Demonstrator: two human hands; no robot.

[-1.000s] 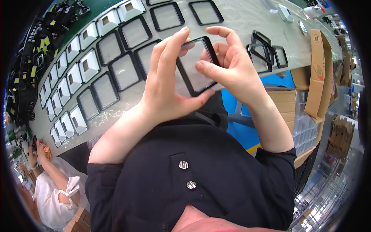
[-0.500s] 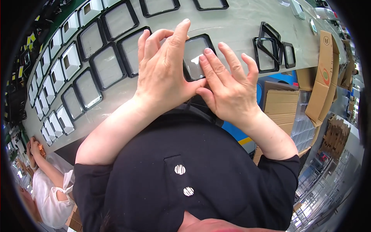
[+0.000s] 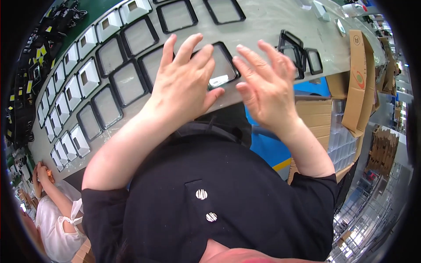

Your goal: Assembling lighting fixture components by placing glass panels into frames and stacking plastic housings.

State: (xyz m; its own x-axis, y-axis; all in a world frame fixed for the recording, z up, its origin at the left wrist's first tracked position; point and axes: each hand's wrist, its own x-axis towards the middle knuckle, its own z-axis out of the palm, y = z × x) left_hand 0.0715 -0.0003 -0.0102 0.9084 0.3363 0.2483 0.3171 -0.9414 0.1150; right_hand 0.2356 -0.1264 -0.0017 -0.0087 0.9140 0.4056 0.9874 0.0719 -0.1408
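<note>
A black rectangular frame with a clear pane (image 3: 224,65) lies flat on the table between my hands, a bright reflection near its lower edge. My left hand (image 3: 182,81) is open at its left side, fingers spread and thumb stretched out; its fingers cover part of the frame, and I cannot tell whether they touch it. Just right of the frame, my right hand (image 3: 269,87) is open and holds nothing, its fingertips slightly blurred. Another black frame (image 3: 150,65) is partly hidden behind my left hand.
Rows of black frames (image 3: 127,83) and white housings (image 3: 88,77) cover the table's left side. Several frames (image 3: 291,48) are stacked at the right. Beyond the table's right edge stands an open cardboard box (image 3: 313,118) with clear dividers. A co-worker's arm (image 3: 55,190) shows at lower left.
My right hand has lifted off the pane and moved right, apart from my left hand. My left fingers have lowered and spread. The whole view has shifted slightly.
</note>
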